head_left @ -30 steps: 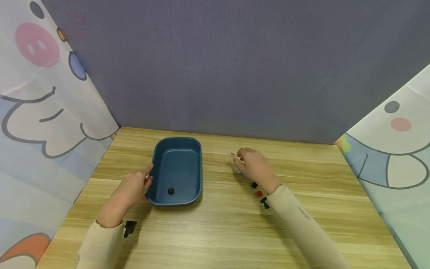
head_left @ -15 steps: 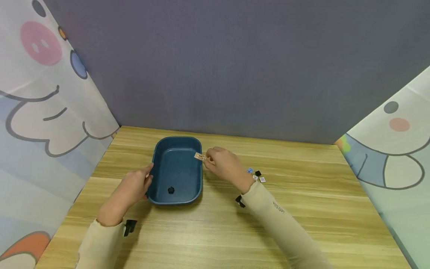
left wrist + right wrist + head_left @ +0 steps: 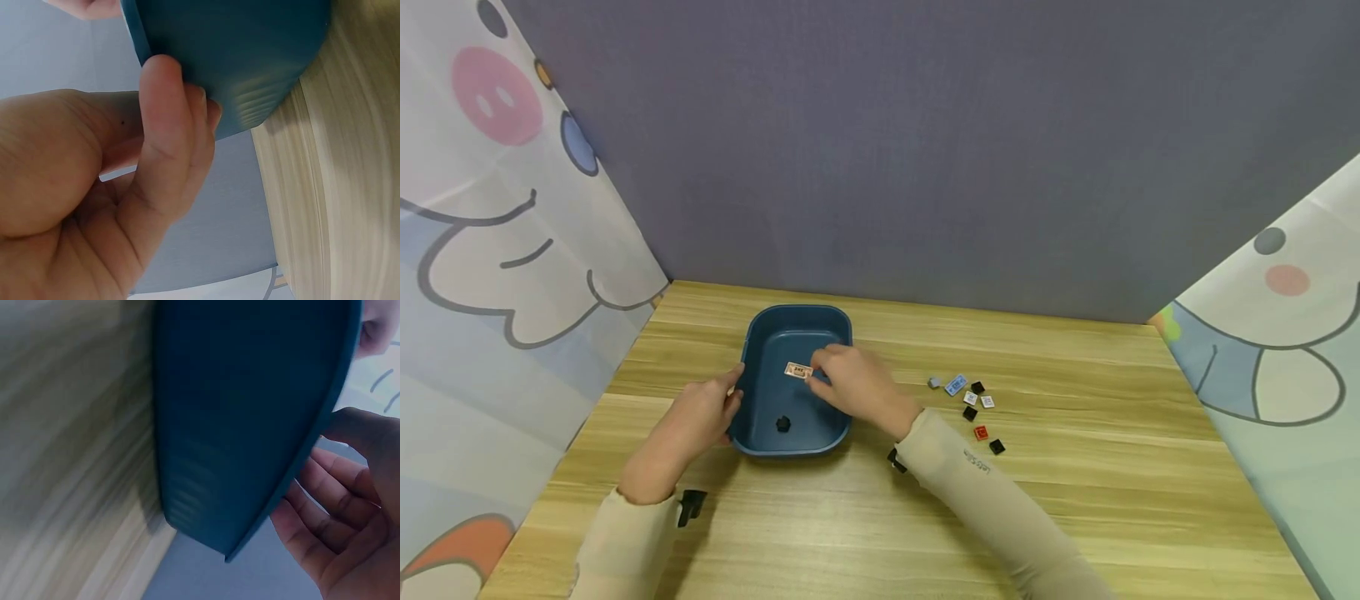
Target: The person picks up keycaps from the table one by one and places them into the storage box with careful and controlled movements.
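Note:
A dark blue plastic bin (image 3: 799, 454) stands on the table, with one black piece (image 3: 783, 424) on its floor. My left hand (image 3: 696, 417) grips the bin's left rim; in the left wrist view the fingers (image 3: 164, 94) lie against the outer wall. Over the inside of the bin, my right hand (image 3: 861, 387) pinches a small peach printed tile (image 3: 798, 370) that looks like a toy banknote. In the right wrist view, the bin's wall (image 3: 244, 425) hides the tile, and the thumb and fingers show beyond the rim.
Right of the bin lie a blue printed tile (image 3: 956, 384), a grey piece (image 3: 934, 382), white square tiles (image 3: 987, 402), a red tile (image 3: 981, 432) and several black pieces (image 3: 997, 447). A grey panel (image 3: 910, 167) rises behind the wooden table (image 3: 1112, 500).
My right hand has moved left from beside the loose pieces to over the bin, carrying the peach tile. The left hand has stayed at the rim.

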Tool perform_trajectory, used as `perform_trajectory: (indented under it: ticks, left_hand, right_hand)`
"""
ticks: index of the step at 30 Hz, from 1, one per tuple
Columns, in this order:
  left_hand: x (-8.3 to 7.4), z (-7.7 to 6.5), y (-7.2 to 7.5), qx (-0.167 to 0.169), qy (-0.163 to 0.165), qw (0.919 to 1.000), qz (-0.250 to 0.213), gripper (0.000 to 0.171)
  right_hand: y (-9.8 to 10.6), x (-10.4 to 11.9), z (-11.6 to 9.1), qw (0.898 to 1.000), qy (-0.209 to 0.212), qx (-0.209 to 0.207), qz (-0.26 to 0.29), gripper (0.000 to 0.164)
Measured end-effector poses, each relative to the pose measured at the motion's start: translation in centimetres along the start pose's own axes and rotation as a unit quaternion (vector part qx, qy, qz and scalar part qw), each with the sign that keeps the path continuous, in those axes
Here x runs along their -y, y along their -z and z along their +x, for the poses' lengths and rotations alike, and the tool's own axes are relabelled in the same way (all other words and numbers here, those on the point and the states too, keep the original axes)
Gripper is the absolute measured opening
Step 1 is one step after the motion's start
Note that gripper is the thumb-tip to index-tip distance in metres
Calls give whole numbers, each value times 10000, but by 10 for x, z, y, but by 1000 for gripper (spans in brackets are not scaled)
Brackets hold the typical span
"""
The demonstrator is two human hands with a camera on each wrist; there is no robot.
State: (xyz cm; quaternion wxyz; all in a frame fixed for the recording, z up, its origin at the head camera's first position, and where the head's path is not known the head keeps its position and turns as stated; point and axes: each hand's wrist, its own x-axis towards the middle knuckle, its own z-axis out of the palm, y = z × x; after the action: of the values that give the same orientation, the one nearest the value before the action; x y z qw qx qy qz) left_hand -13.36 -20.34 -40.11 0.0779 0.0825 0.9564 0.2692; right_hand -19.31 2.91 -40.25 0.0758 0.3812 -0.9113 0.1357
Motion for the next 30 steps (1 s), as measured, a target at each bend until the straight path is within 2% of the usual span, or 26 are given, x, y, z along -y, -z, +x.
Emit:
perform_trajectory:
  ticks: [11, 20, 30]
  left_hand:
    - [1, 1, 0, -52, -67, 10000, 25, 50]
    - [2, 2, 0, -61, -49, 10000, -2, 50]
    - [1, 2, 1, -19, -24, 10000, 17, 50]
  right_hand:
    - [-8, 2, 2, 9998, 111, -73, -120, 31]
    - [-6, 0, 1, 9995, 150, -264, 32, 25]
    - [2, -5, -4, 9965, 431, -690, -168, 21]
